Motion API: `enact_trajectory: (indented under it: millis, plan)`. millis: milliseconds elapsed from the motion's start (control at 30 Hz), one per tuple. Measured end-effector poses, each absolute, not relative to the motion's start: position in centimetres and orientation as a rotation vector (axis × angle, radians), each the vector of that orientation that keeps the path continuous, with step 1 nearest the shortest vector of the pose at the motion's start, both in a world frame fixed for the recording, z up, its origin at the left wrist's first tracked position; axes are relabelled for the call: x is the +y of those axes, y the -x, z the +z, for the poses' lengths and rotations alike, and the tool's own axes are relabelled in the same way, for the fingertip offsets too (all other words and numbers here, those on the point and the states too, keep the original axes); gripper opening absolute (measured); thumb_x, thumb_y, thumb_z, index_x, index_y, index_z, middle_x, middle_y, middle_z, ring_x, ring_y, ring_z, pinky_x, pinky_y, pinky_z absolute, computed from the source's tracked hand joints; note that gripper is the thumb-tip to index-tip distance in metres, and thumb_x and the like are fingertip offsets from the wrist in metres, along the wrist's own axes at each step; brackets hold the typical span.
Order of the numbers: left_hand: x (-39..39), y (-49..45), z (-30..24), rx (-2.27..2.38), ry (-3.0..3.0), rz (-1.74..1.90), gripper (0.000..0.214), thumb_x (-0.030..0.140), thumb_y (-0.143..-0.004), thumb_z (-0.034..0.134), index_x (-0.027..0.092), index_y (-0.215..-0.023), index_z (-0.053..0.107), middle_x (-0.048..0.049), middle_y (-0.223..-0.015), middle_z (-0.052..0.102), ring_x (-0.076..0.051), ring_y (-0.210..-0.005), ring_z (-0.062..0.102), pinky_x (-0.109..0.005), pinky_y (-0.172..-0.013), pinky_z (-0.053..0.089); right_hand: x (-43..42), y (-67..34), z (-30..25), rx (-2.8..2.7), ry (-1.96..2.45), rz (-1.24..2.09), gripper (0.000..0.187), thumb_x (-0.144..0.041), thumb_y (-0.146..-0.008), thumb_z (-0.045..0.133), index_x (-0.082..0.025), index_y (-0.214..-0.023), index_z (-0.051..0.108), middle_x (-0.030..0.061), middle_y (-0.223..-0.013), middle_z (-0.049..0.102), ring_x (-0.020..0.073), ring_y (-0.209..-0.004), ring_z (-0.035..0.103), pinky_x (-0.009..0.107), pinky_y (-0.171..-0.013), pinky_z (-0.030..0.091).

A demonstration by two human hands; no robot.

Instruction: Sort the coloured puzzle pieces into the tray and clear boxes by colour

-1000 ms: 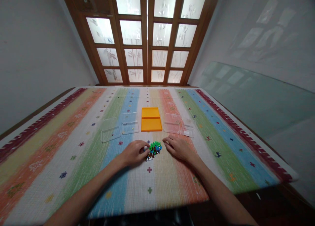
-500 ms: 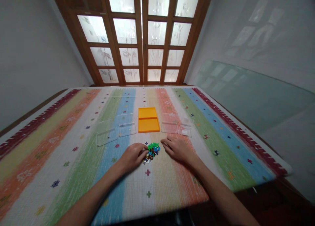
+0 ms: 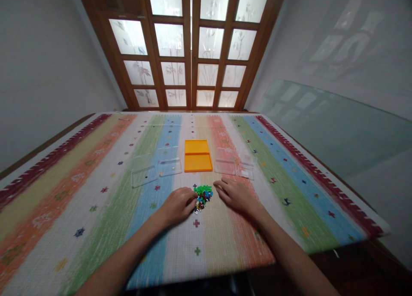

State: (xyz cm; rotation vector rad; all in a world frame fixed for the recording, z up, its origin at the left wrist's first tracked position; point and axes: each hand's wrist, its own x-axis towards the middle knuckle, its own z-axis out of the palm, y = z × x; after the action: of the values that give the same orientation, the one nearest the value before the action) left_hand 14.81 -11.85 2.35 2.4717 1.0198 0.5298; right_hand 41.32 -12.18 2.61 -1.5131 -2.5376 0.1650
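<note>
A small heap of tiny loose coloured pieces [image 3: 204, 195], mostly green, with blue, dark brown and white ones, lies on the striped cloth. My left hand [image 3: 180, 203] rests at the heap's left edge, its bent fingertips touching the pieces and its thumb a little apart. To the right of the heap, my right hand [image 3: 234, 193] lies on the cloth with loosely stretched fingers, close to the pieces but apart from them. I see nothing held in either hand, though the undersides of the fingers are hidden.
Beyond the heap stands an open yellow case [image 3: 198, 163]. Clear plastic boxes flank it: one [image 3: 170, 167] and another [image 3: 143, 177] on the left, with tiny pieces inside, and two [image 3: 225, 167] [image 3: 246, 171] on the right. The table's near edge [image 3: 206, 276] crosses below my forearms.
The whole view has shifted slightly, so things appear further right. My left fingers have drawn a little closer together at the heap's edge. My right hand stays beside the heap.
</note>
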Motion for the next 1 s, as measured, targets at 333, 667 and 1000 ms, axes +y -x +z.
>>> enact_trajectory:
  millis: [333, 667, 1000]
  plan:
    - [-12.0, -15.0, 2.6, 1.15, -2.313, 0.646, 0.018, 0.023, -0.094, 0.052, 0.016, -0.097, 0.068, -0.0055, -0.081, 0.069, -0.018, -0.074, 0.063, -0.031, -0.073, 0.049, -12.2, -41.3, 2.6, -2.531, 1.51, 0.176, 0.026, -0.025, -0.104, 0.044, -0.019, -0.112, 0.067, 0.0082, -0.1, 0.066, 0.019, -0.088, 0.061, 0.029, -0.073, 0.036]
    - [-10.4, -15.5, 2.4, 1.314, -2.328, 0.617, 0.022, 0.021, -0.088, 0.057, 0.016, -0.102, 0.073, -0.0068, -0.083, 0.072, -0.019, -0.074, 0.063, -0.032, -0.076, 0.05, -12.2, -41.4, 2.6, -2.522, 1.496, 0.187, 0.026, -0.025, -0.104, 0.043, -0.02, -0.112, 0.067, 0.0086, -0.101, 0.066, 0.0194, -0.088, 0.061, 0.029, -0.073, 0.037]
    - [-9.3, -15.3, 3.6, 1.291, -2.253, 0.695, 0.021, 0.02, -0.092, 0.05, 0.015, -0.089, 0.071, -0.0057, -0.077, 0.069, -0.018, -0.069, 0.061, -0.03, -0.071, 0.046, -12.1, -41.3, 2.5, -2.531, 1.498, 0.184, 0.026, -0.025, -0.104, 0.043, -0.019, -0.111, 0.067, 0.0083, -0.099, 0.066, 0.0194, -0.088, 0.06, 0.029, -0.073, 0.036]
